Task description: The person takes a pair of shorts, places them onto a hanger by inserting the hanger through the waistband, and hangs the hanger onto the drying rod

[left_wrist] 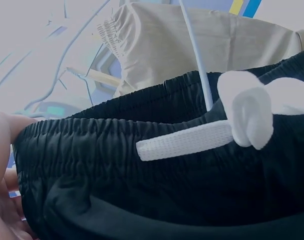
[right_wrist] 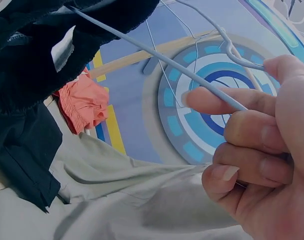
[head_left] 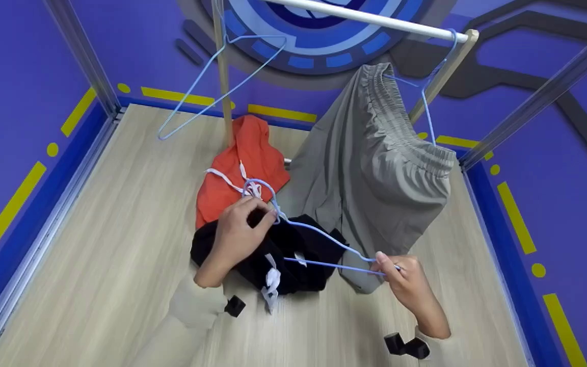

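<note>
- While the left hand's fingers pinch the black garment by its waistband, the right hand's are clamped on one end of a blue hanger.
- Hanger's straight bar runs into the waist opening; white drawstring dangles in front.
- Orange garment behind; grey trousers hang at right.

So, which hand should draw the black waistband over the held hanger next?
Likely the left hand: it holds the black waistband, while the right hand grips the blue hanger near one end and can steady it.
</note>
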`<state>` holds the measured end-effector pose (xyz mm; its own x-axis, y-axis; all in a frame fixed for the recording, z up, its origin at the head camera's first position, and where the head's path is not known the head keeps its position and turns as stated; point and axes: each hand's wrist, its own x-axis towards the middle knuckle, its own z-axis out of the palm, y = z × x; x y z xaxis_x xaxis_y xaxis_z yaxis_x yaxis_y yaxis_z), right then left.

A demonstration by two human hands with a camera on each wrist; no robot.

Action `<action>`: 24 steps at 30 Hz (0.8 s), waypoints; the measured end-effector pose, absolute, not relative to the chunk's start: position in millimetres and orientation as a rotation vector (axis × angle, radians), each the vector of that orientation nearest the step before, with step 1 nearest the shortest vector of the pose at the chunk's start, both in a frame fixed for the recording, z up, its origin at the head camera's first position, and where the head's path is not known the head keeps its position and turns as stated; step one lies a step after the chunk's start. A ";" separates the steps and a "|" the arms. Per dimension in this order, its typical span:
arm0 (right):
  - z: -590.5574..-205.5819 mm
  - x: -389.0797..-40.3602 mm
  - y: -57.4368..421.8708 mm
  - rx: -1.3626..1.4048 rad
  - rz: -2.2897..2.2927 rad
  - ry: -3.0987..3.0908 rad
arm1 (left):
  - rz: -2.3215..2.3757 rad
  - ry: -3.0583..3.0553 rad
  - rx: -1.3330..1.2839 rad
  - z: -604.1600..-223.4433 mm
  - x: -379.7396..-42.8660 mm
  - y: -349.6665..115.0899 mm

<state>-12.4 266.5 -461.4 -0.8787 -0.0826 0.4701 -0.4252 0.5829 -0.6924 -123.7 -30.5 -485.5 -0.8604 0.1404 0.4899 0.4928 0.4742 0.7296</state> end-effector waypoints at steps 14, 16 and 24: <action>-469.8 -15.3 273.2 0.388 1.203 -2.384 | -1.497 -2.206 -0.764 -503.0 -122.9 -25.6; -476.5 -17.0 278.6 0.361 1.203 -2.389 | -1.486 -2.210 -0.788 -502.9 -123.5 -25.6; -481.7 -20.2 282.3 0.350 1.231 -2.365 | -1.531 -2.144 -0.880 -487.6 -117.4 -25.9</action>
<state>-20.2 282.3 -481.7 -0.8672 -0.0171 0.4977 -0.4175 0.5698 -0.7078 -117.4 -25.9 -487.6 -0.7402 0.2770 0.6126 0.6693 0.2177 0.7104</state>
